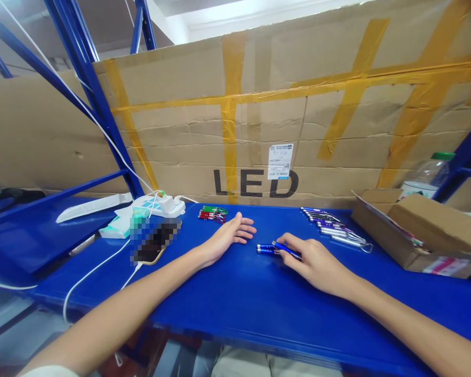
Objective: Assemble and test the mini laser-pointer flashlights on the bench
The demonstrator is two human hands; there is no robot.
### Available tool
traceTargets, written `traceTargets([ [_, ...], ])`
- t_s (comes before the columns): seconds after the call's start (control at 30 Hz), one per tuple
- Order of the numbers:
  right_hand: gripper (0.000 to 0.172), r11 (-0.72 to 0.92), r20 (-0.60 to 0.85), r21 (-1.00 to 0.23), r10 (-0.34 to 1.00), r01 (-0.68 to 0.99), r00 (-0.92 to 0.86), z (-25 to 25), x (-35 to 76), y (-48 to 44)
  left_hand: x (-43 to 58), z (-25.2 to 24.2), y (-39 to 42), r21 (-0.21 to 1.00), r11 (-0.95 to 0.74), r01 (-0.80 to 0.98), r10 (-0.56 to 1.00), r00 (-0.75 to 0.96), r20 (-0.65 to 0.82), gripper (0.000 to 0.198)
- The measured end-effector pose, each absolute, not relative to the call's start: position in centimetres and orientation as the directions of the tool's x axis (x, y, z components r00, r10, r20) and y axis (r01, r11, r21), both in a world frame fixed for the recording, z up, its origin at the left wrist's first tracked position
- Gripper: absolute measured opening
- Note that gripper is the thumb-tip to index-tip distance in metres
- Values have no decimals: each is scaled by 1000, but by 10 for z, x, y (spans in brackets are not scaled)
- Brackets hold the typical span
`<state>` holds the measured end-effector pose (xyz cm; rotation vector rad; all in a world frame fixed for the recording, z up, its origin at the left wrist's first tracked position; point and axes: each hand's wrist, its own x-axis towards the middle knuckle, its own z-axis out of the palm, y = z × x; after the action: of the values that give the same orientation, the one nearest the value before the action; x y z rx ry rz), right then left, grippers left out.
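My right hand [312,262] pinches a small blue flashlight [284,248], a slim metal tube with a silver end, between thumb and fingers. Just left of it, at least one more blue flashlight [264,249] lies on the blue shelf top [235,298], partly hidden by the held one. My left hand [232,235] is open on its edge, palm facing right and fingers stretched out, holding nothing. Close behind it lie a few green tubes [209,209] and red tubes [208,215] with cords. Farther right is a row of blue, black, purple and silver tubes [333,228].
A tall cardboard carton [180,152] marked LED stands behind the shelf. On the left are a phone [155,246], a white power strip [168,207] and a white cable [96,264]. An opened cardboard box [424,235] and a green-capped bottle [427,175] stand on the right.
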<state>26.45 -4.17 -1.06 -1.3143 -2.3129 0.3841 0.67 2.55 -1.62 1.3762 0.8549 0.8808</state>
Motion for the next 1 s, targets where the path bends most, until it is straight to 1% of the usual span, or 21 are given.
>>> traceTargets([
  [0.23, 33, 491, 220, -454, 870, 743, -441, -9, 263, -43, 8, -12, 23, 1000, -2, -6, 905, 425, 4, 71],
  [0.57, 34, 498, 236, -457, 867, 737, -440, -10, 265, -44, 8, -12, 22, 1000, -3, -28, 908, 419, 15, 71],
  [0.8, 32, 509, 260, -484, 861, 712, -438, -11, 264, -44, 6, -6, 19, 994, 9, -106, 872, 487, 45, 75],
  [1.0, 34, 507, 290, -493, 862, 707, -415, -13, 265, -44, 6, -6, 19, 994, 42, -104, 853, 522, 18, 82],
])
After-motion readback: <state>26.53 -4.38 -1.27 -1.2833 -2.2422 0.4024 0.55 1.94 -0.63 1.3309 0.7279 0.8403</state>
